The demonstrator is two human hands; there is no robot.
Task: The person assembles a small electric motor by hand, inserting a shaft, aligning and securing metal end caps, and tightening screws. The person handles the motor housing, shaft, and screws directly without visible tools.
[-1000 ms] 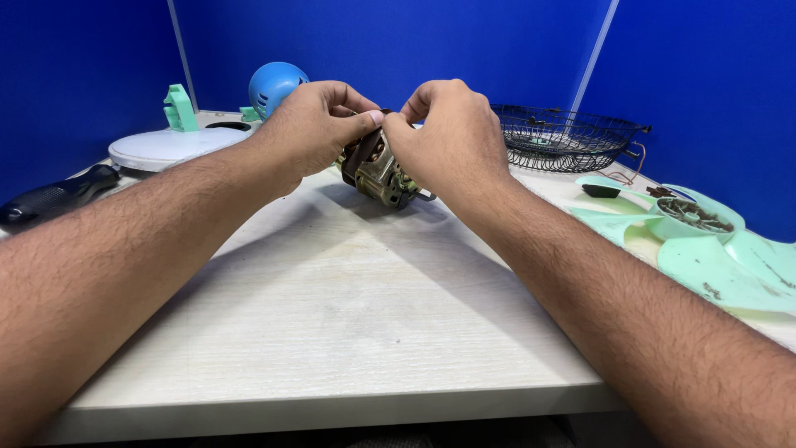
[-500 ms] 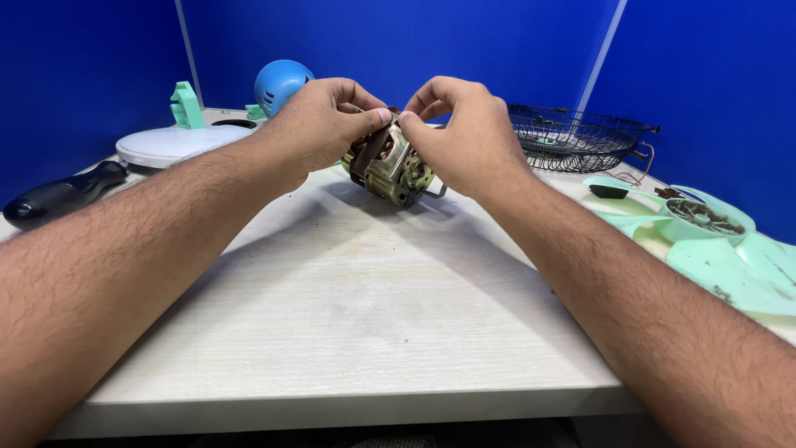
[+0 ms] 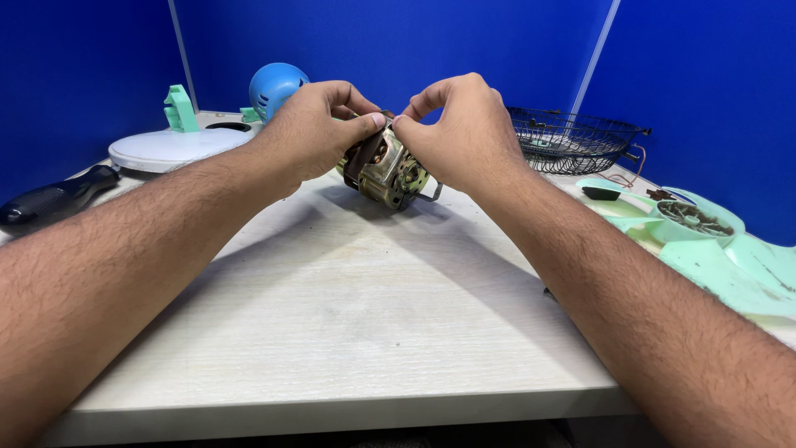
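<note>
Both hands up at the small metal motor (image 3: 388,168), resting on the pale table (image 3: 356,315) just under the fingertips. Left hand (image 3: 319,129) and right hand (image 3: 452,124) each pinched, thumb against forefinger, on something small at the motor's top; too small to tell what. Best done, probably, with even pull from both pinches and the motor kept steady below. Wire fan guard (image 3: 572,137) beyond the right knuckles, blue cap (image 3: 274,83) behind the left.

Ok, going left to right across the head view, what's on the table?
Black tool handle → white round base → blue dome housing → left hand → fan motor → right hand → wire fan guard → green fan blade.
</note>
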